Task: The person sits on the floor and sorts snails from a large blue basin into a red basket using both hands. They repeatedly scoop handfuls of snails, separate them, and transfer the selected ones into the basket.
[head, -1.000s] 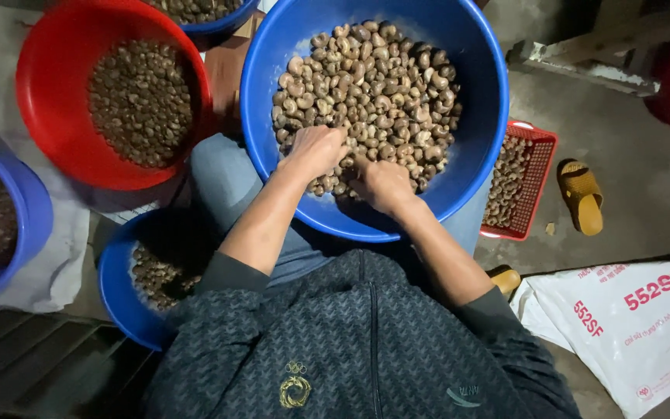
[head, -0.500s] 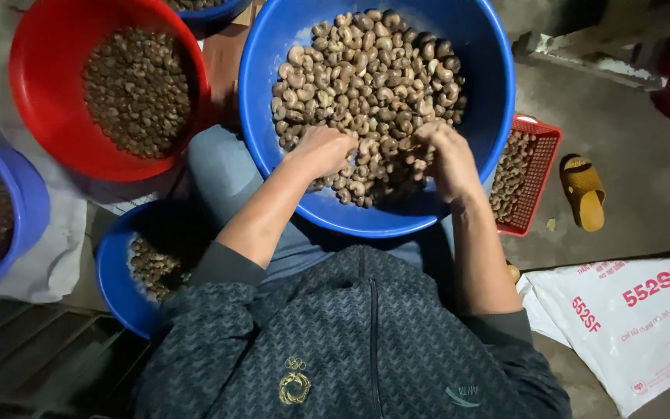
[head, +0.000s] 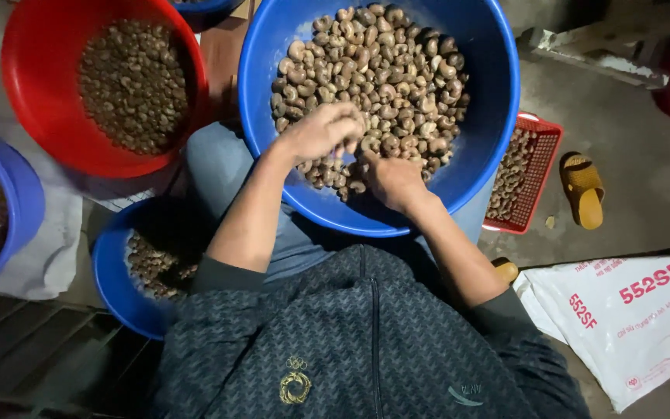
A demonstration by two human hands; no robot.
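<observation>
A large blue basin [head: 505,101] rests on my lap, heaped with pale cashew nuts [head: 397,70]. My left hand [head: 323,132] lies on the near side of the heap, its fingers curled over some nuts. My right hand [head: 393,180] sits just beside and below it at the basin's near rim. Its fingertips are pushed in among the nuts and touch the left hand's fingers. Whether the right hand holds a nut is hidden.
A red basin [head: 32,93] of darker nuts stands at upper left, and a blue basin [head: 29,202] at the left edge. A smaller blue basin [head: 110,279] sits by my left knee. At the right are a red basket [head: 540,171], a yellow sandal [head: 583,190] and a white sack [head: 630,326].
My right hand went out to the right side of the basin, then came back to the near middle beside my left hand. The left hand stayed on the heap.
</observation>
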